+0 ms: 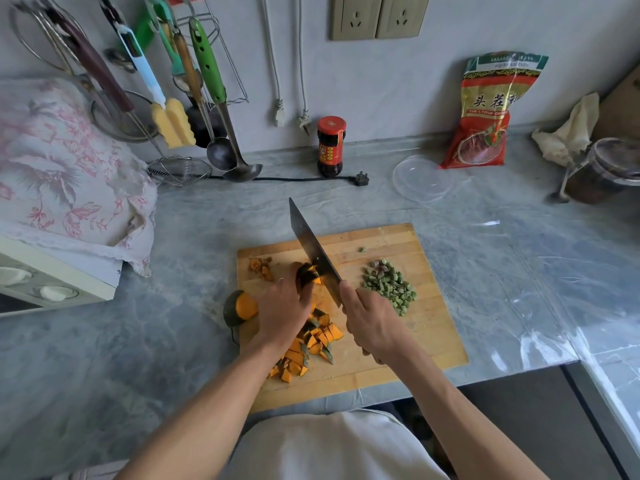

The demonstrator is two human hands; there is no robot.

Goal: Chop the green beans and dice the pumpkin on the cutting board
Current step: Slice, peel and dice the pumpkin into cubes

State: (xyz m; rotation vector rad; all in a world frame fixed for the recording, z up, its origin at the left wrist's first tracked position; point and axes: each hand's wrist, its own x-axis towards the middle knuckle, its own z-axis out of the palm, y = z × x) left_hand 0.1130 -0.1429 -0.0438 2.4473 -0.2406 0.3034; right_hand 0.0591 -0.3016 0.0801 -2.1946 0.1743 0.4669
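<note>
The cutting board (pixel 398 327) lies under both hands, giving the blade a firm bed. Beyond the right hand (pixel 372 322), the chopped green beans (pixel 389 285) sit heaped aside, clear of the cutting. Under the left wrist lie the diced pumpkin cubes (pixel 311 344), likewise swept away from the work. The right hand clenches the knife (pixel 315 252) handle, blade angled down. The left hand (pixel 284 306) curls over the pumpkin wedge (pixel 308 273), steadying it just beside the blade. Another pumpkin piece (pixel 240 306) waits left of it.
</note>
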